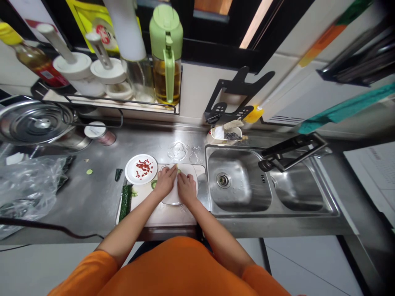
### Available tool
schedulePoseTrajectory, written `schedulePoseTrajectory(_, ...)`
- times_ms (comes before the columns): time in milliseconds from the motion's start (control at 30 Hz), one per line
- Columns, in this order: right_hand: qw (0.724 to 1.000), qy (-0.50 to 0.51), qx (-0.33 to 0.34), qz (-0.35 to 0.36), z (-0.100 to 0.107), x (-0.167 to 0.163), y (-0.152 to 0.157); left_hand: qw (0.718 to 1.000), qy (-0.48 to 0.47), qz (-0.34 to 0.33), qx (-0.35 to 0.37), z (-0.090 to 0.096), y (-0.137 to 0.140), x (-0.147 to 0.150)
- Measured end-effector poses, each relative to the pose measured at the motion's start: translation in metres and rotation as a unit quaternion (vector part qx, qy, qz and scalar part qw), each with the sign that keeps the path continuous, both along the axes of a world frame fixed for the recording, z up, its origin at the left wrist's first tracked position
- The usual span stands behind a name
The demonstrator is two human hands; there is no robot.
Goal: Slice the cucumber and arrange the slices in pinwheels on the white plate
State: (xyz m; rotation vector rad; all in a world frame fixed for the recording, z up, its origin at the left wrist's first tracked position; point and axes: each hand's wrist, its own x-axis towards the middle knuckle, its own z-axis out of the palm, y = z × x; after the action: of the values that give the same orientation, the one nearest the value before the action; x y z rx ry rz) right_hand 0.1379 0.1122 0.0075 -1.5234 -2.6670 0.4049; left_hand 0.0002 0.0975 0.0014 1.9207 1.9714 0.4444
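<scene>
Both hands are over a white plate [174, 198] that rests on a white cutting board [148, 216]. My left hand [166, 181] has its fingers together, their tips meeting at the plate's upper middle. Close beside it, my right hand [187, 189] has its fingers curled inward. A small green cucumber slice [179, 170] shows between the fingertips of both hands, partly hidden by them. Another cucumber slice [154, 184] lies on the board left of the plate. A length of dark green cucumber [125, 203] lies along the board's left edge.
A white plate of red pieces [141, 169] overlaps the board's upper left. A cucumber end [118, 174] and a thin round slice [89, 172] lie on the steel counter. A double sink [243, 181] is at right. Plastic bags [27, 189] lie left; bottles and jars line a rack [123, 105] behind.
</scene>
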Motion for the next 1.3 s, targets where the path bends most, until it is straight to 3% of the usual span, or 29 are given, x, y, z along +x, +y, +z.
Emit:
schedulePoseTrajectory(133,1.0,0.008,0.005,-0.01,0.003,0.002,0.0,0.998,-0.018,0.028,0.059,0.01,-0.004,-0.015)
schedulePoseTrajectory(300,0.999,0.027,0.018,-0.022,0.008,0.012,-0.005,0.975,-0.051,0.153,0.154,0.025,-0.037,-0.045)
schedulePoseTrajectory(400,0.999,0.036,0.019,-0.028,0.009,0.022,-0.012,0.965,-0.049,0.221,0.132,0.027,-0.069,-0.054)
schedulePoseTrajectory(567,0.999,0.029,0.007,-0.037,0.011,0.031,-0.027,0.968,-0.049,0.241,0.043,0.018,-0.102,-0.046)
schedulePoseTrajectory(900,1.0,0.02,-0.005,-0.022,0.015,0.03,-0.041,0.966,-0.01,0.258,-0.027,0.013,-0.086,-0.03)
schedulePoseTrajectory(1300,0.999,0.025,-0.006,-0.019,0.019,0.03,-0.042,0.944,-0.066,0.32,-0.046,0.009,-0.083,-0.033)
